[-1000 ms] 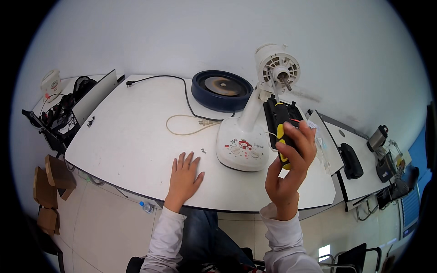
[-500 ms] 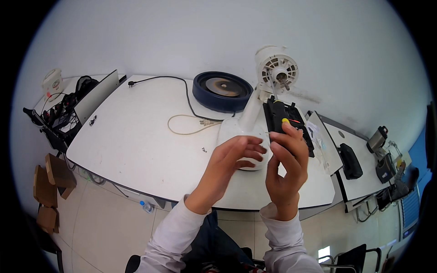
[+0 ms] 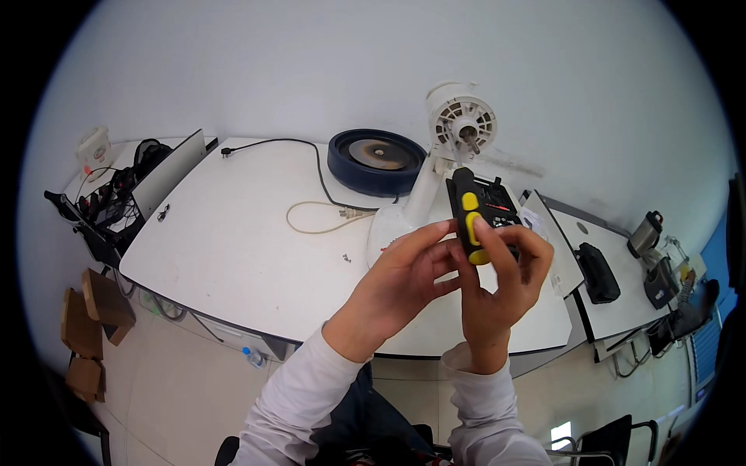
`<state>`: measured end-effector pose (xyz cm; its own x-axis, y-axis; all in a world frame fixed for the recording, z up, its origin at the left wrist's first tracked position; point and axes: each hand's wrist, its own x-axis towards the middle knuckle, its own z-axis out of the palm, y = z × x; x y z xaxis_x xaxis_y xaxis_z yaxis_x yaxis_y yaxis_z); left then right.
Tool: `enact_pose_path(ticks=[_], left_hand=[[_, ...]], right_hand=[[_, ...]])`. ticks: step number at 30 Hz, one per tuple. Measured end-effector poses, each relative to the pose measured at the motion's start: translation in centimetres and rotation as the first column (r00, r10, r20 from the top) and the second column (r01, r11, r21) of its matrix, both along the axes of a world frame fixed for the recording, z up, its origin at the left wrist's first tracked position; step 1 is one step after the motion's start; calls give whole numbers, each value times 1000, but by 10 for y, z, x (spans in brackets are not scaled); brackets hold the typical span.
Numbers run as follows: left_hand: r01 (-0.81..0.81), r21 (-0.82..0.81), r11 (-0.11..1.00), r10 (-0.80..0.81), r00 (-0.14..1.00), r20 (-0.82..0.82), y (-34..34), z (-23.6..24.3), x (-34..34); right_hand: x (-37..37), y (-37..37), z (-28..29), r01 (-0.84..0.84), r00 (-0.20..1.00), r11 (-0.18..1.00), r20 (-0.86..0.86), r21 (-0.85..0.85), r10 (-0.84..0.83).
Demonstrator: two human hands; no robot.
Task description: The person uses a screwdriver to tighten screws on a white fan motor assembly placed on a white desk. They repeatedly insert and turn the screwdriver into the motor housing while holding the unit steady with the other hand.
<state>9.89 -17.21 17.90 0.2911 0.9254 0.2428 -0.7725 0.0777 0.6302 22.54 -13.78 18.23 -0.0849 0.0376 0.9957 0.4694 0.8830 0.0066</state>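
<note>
My right hand grips a black-and-yellow screwdriver by its handle, its thin shaft pointing up into the slotted face of the white fan motor. My left hand is close beside the handle's lower end, fingers loosely bent and apart; whether they touch it is unclear. The white stand rises from a base partly hidden by my left hand. An open black tool case lies behind the screwdriver. A few small screws lie left of the base.
A dark blue ring-shaped part sits at the desk's back with black and beige cords. Tangled electronics fill the left side table. A black case and a seated person are at right; cardboard boxes are below left.
My left hand has lifted from the desk and moved right, up to the screwdriver handle. My right fingers have shifted on the handle, uncovering its yellow grips.
</note>
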Motion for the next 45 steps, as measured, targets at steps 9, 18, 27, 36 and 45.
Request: enact_pose_path(ticks=[9, 18, 27, 36, 45], left_hand=[[-19, 8, 1000, 19, 996, 88, -2, 7, 2], [40, -26, 999, -39, 998, 40, -1, 3, 0], [47, -2, 999, -46, 985, 164, -4, 12, -2], [-36, -76, 996, 44, 994, 102, -4, 10, 3], [-31, -43, 999, 39, 980, 193, -6, 5, -1]], right_hand=[[2, -8, 1, -7, 978, 999, 206, -33, 14], [4, -1, 0, -35, 989, 998, 142, -45, 41], [-1, -13, 8, 17, 972, 987, 232, -158, 20], [4, -4, -1, -32, 987, 995, 153, -93, 46], [1, -10, 4, -42, 960, 989, 267, -141, 79]])
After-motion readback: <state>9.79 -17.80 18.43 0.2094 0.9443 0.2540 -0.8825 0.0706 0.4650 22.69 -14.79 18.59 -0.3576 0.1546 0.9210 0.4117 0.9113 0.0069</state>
